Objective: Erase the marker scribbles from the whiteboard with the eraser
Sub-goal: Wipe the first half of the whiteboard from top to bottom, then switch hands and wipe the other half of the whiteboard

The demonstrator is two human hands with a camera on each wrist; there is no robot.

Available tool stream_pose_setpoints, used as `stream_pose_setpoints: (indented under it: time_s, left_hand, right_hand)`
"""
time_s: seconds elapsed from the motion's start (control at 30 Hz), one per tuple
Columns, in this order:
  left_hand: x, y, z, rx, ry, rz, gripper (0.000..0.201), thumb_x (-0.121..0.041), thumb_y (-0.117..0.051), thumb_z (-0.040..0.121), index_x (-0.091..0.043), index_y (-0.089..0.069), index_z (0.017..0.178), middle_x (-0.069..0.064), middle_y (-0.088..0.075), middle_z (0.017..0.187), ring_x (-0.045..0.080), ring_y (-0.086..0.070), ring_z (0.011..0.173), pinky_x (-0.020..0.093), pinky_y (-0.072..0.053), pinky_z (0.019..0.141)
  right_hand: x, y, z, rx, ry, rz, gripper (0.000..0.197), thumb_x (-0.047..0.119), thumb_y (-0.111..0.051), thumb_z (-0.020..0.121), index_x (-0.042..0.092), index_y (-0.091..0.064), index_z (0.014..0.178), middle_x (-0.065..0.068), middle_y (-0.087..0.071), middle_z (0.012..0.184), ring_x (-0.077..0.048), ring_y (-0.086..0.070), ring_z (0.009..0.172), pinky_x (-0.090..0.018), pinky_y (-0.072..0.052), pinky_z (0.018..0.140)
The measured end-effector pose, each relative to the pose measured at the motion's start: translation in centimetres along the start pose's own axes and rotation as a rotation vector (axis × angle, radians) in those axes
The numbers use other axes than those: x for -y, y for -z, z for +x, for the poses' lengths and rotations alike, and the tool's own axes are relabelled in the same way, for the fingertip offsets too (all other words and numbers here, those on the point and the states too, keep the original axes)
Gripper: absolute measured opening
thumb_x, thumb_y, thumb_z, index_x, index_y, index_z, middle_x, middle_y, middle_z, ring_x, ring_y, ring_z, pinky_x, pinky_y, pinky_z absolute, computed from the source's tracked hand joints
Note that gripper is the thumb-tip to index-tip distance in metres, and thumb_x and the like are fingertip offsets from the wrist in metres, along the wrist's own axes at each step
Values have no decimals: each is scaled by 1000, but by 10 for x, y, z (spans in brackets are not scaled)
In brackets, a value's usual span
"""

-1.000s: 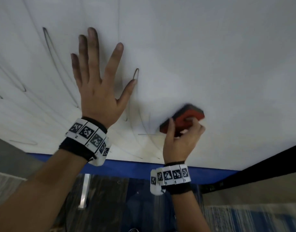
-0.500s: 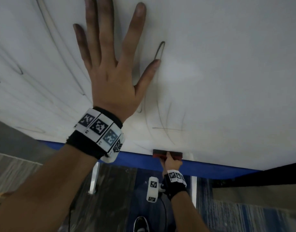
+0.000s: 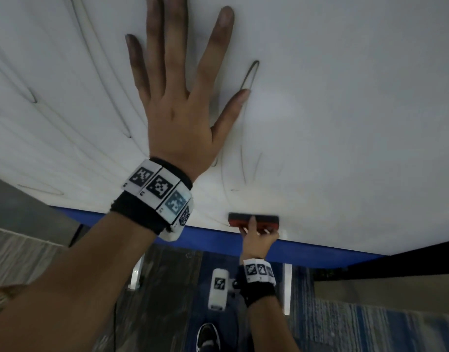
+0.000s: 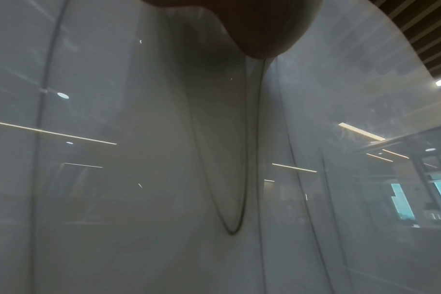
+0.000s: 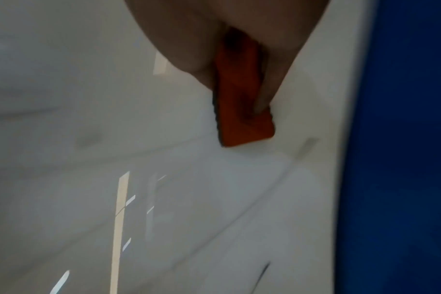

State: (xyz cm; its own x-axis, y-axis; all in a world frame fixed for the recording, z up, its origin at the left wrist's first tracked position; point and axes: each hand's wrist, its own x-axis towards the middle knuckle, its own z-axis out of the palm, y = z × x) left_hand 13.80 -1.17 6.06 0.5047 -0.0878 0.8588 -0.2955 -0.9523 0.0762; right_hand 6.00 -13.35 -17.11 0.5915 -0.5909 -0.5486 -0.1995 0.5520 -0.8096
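Observation:
The white whiteboard (image 3: pixel 345 110) fills the upper head view, its bottom rim a blue strip (image 3: pixel 218 240). Thin dark marker scribbles (image 3: pixel 249 74) loop beside my left thumb, and more curve across the board's left part (image 3: pixel 96 80). My left hand (image 3: pixel 177 102) lies flat on the board with its fingers spread. My right hand (image 3: pixel 257 237) grips the red eraser (image 3: pixel 254 219) and holds it against the board just above the blue rim. In the right wrist view the red eraser (image 5: pixel 242 111) sits between thumb and fingers. The left wrist view shows a dark scribble loop (image 4: pixel 235 224).
Below the board are white frame legs (image 3: pixel 287 288) and a carpeted floor (image 3: pixel 370 326). A dark shoe (image 3: pixel 205 336) shows at the bottom edge. A dark panel (image 3: pixel 409 257) runs under the board at the right.
My right hand has drawn the eraser down from the board's middle to its bottom edge, and a short horizontal line there has nearly gone. My left hand stays flat on the board.

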Motion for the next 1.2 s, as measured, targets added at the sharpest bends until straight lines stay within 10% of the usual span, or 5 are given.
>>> stream_pose_setpoints:
  time_s: [0.13,0.43,0.73,0.93,1.2]
  left_hand:
    - [0,4,-1,20,-13,-6,63,-47,-59,100,-8,-46,147,40,-37,148,57,-33,140,65,-19,118]
    - [5,10,-3,23,-41,-11,62,-51,-58,100,-16,-45,150,31,-37,153,46,-32,145,62,-23,120]
    - [7,11,-7,32,-65,-48,60,-48,-57,102,-19,-41,152,23,-28,159,40,-27,149,61,-22,121]
    - [12,23,-5,29,-106,-28,54,-31,-56,104,-22,-40,154,19,-31,161,34,-24,150,58,-25,121]
    - [10,74,27,66,-154,-172,58,-4,-40,94,-15,-44,151,14,-43,152,31,-44,138,47,-34,113]
  right_hand:
    - [6,4,8,-1,-99,40,38,-1,-62,97,14,-33,117,-23,-44,142,-41,-52,129,-54,-57,89]
    - [127,-45,-74,64,955,-175,43,23,-83,83,27,-42,94,-3,-52,96,-21,-56,89,-29,-49,81]
    - [50,-23,-53,-14,396,-151,37,20,-77,89,29,-41,95,-3,-56,105,-33,-62,102,-46,-60,85]
    - [128,-61,-91,78,888,-162,46,20,-86,80,28,-41,88,5,-51,89,-9,-53,80,-14,-44,73]
    - [226,-93,-144,125,1471,-370,30,18,-87,77,16,-69,101,-9,-55,109,-21,-48,95,-25,-43,81]
